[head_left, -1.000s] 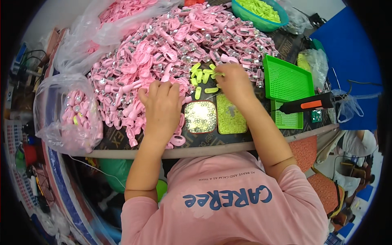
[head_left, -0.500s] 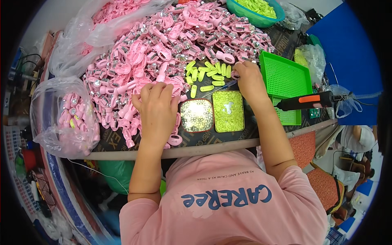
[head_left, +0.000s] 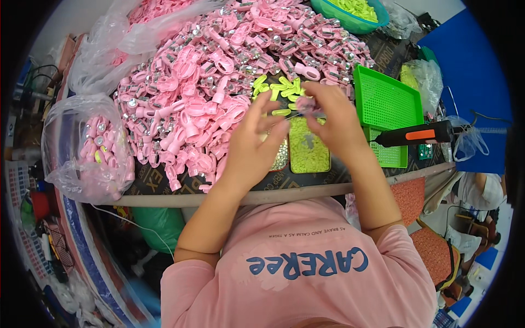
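Observation:
My right hand point(head_left: 340, 120) pinches a small pink plastic part point(head_left: 306, 105), slightly blurred, above the yellow-green pieces. My left hand point(head_left: 254, 142) is raised beside it with fingers and thumb apart, and nothing shows between them. Beneath the left hand, a tin of small silvery bits point(head_left: 283, 156) is mostly covered. Next to it stands a rectangular tin point(head_left: 310, 170) filled with tiny yellow-green pieces. Several loose yellow-green oval pieces point(head_left: 281, 87) lie just beyond the hands. A big heap of pink plastic parts with silvery metal bits point(head_left: 188, 82) spreads across the table.
At the right are a green perforated tray point(head_left: 391, 101) and a black-and-orange handheld tool point(head_left: 413, 135) with a coiled cord. A clear bag of pink parts point(head_left: 95, 158) sits at the left. The teal bowl point(head_left: 358, 23) at the back holds yellow-green pieces.
My left hand has left the pink heap and moved right, over the silvery tin. The right hand has drawn inward and nearer with the pink part, and the two hands are now close together.

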`<state>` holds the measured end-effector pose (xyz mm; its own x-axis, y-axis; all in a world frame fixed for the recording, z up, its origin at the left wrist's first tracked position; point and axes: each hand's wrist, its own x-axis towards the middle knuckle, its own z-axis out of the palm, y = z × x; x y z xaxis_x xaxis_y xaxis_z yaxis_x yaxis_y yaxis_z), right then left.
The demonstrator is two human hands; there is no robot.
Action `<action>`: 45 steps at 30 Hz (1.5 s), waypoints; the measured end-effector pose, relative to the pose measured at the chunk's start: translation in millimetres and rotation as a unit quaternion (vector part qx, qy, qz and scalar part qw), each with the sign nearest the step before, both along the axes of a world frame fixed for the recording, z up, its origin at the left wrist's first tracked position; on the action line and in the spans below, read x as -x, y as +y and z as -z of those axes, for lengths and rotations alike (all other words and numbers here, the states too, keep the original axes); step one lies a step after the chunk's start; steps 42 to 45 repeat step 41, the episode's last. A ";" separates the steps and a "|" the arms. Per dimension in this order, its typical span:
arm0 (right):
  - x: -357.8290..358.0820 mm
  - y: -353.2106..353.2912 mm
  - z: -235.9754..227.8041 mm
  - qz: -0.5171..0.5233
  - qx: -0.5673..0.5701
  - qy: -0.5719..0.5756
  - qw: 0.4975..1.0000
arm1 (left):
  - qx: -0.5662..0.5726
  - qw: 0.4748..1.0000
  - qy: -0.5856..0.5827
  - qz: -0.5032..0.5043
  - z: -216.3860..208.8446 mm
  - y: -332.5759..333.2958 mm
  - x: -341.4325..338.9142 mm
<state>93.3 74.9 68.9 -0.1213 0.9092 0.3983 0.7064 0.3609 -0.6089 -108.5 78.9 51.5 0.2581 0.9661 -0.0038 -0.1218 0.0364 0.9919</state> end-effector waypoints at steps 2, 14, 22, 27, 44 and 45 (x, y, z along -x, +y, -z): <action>23.0 -15.1 -16.3 -0.081 -0.024 -0.005 0.996 | 0.134 0.982 -0.115 0.068 1.1 2.9 -7.0; 1.6 -60.3 13.4 -0.061 0.126 -0.135 0.981 | 0.237 0.931 -0.268 0.066 19.6 8.2 29.4; 0.8 -59.1 38.4 -0.047 0.112 -0.121 0.985 | 0.235 0.944 -0.221 0.069 20.9 3.7 30.0; 2.8 -58.1 43.1 -0.066 0.103 -0.112 0.986 | 0.255 0.939 -0.218 0.074 21.2 2.8 23.4; -0.6 -52.5 27.1 0.001 0.110 0.164 0.980 | 0.288 0.927 -0.224 0.084 14.7 -13.7 8.2; -0.6 -52.5 27.1 0.001 0.110 0.164 0.980 | 0.288 0.927 -0.224 0.084 14.7 -13.7 8.2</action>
